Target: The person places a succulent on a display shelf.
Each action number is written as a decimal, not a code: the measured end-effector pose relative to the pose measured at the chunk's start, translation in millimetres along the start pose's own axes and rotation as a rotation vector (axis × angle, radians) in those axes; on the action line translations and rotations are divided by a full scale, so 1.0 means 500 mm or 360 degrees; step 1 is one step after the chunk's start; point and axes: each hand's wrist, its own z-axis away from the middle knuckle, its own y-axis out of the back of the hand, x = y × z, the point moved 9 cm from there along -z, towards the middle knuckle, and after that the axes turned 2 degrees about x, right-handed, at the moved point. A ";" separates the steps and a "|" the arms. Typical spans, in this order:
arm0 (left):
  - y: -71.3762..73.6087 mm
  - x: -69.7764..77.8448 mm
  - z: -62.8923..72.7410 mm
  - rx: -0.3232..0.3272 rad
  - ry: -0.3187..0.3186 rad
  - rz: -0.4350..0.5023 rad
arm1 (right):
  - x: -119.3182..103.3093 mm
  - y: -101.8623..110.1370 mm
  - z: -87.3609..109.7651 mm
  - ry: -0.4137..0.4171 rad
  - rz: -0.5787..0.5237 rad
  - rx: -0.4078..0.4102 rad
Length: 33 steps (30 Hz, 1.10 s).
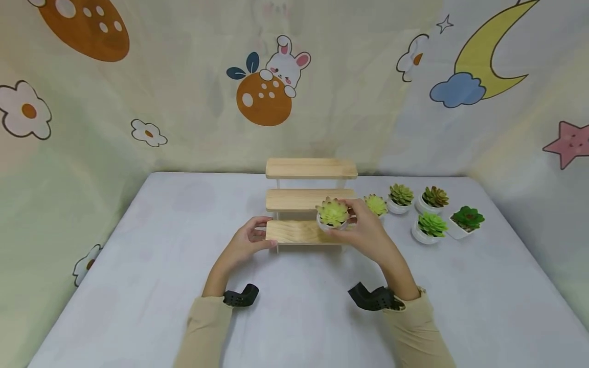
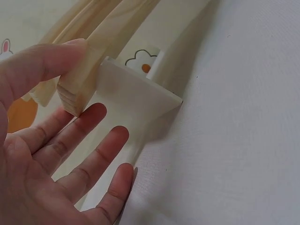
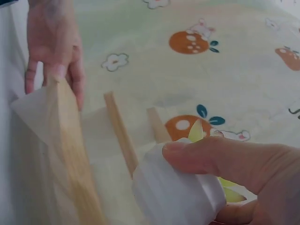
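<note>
My right hand (image 1: 368, 227) holds a small potted succulent (image 1: 333, 212), yellow-green with reddish tips, over the right part of the lowest plank. In the right wrist view its thumb presses the side of the white pot (image 3: 176, 187). A three-step wooden display stand (image 1: 294, 232) with pale side supports stands in front of me. My left hand (image 1: 248, 237) pinches the left end of the lowest plank (image 2: 77, 89). Its thumb lies on one face, with fingertips at the other, while the remaining fingers spread beside the pale support (image 2: 136, 86).
Right of the stand are several more potted succulents: a yellow-green one (image 1: 376, 204) partly behind my right hand, a green one (image 1: 401, 197), a reddish one (image 1: 434, 198), a bright green one (image 1: 430, 227) and a dark green one (image 1: 467, 220). A printed cloth backdrop (image 1: 193, 92) rises behind the white table (image 1: 152, 245).
</note>
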 end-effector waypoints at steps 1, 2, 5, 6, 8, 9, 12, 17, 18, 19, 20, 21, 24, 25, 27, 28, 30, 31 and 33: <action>0.000 0.000 -0.002 0.0000 0.0003 -0.0002 | 0.001 -0.007 -0.003 0.0002 0.0002 -0.0011; 0.000 0.001 -0.003 0.0004 0.0008 0.0003 | 0.003 -0.016 -0.005 0.0007 0.0013 -0.0022; 0.002 0.000 -0.005 0.0013 0.0013 0.0003 | 0.002 -0.045 -0.010 0.0025 0.0018 -0.0044; 0.002 0.000 -0.006 0.0011 0.0015 0.0005 | 0.001 -0.054 -0.011 0.0031 0.0010 -0.0046; 0.001 0.000 -0.008 0.0003 0.0009 0.0009 | -0.001 -0.070 -0.014 0.0029 -0.0017 -0.0046; 0.000 0.001 -0.008 0.0001 0.0006 0.0011 | -0.001 -0.076 -0.015 0.0026 -0.0036 -0.0039; 0.000 0.003 -0.009 -0.0003 0.0002 0.0020 | -0.001 -0.090 -0.016 0.0012 -0.0056 -0.0008; 0.002 0.003 -0.006 -0.0002 0.0009 0.0031 | 0.003 -0.104 -0.017 -0.0015 -0.0060 0.0014; 0.002 0.003 -0.005 -0.0008 0.0005 0.0038 | 0.004 -0.106 -0.017 -0.0021 -0.0061 0.0013; 0.001 0.004 -0.006 -0.0010 0.0002 0.0046 | 0.005 -0.106 -0.016 -0.0024 -0.0058 0.0016; 0.000 0.004 -0.006 -0.0011 0.0001 0.0051 | 0.007 -0.106 -0.016 -0.0036 -0.0061 0.0016; 0.000 0.005 -0.006 -0.0014 0.0000 0.0056 | 0.008 -0.105 -0.016 -0.0037 -0.0068 0.0013; -0.002 0.002 -0.007 -0.0023 -0.0005 0.0055 | 0.010 -0.105 -0.015 -0.0044 -0.0131 -0.0024; -0.002 0.002 -0.007 -0.0020 -0.0003 0.0058 | 0.011 -0.106 -0.016 -0.0046 -0.0158 -0.0045; -0.001 0.001 -0.007 -0.0017 -0.0008 0.0056 | 0.012 -0.106 -0.016 -0.0047 -0.0222 -0.0081; 0.000 0.002 -0.007 -0.0016 -0.0013 0.0054 | 0.014 -0.106 -0.016 -0.0050 -0.0244 -0.0095; 0.001 0.003 -0.006 -0.0015 -0.0020 0.0058 | 0.016 -0.105 -0.015 -0.0055 -0.0276 -0.0110; 0.001 0.004 -0.006 -0.0013 -0.0017 0.0061 | 0.018 -0.105 -0.015 -0.0060 -0.0289 -0.0110; 0.001 0.002 -0.006 -0.0012 -0.0015 0.0052 | 0.019 -0.107 -0.014 -0.0062 -0.0318 -0.0110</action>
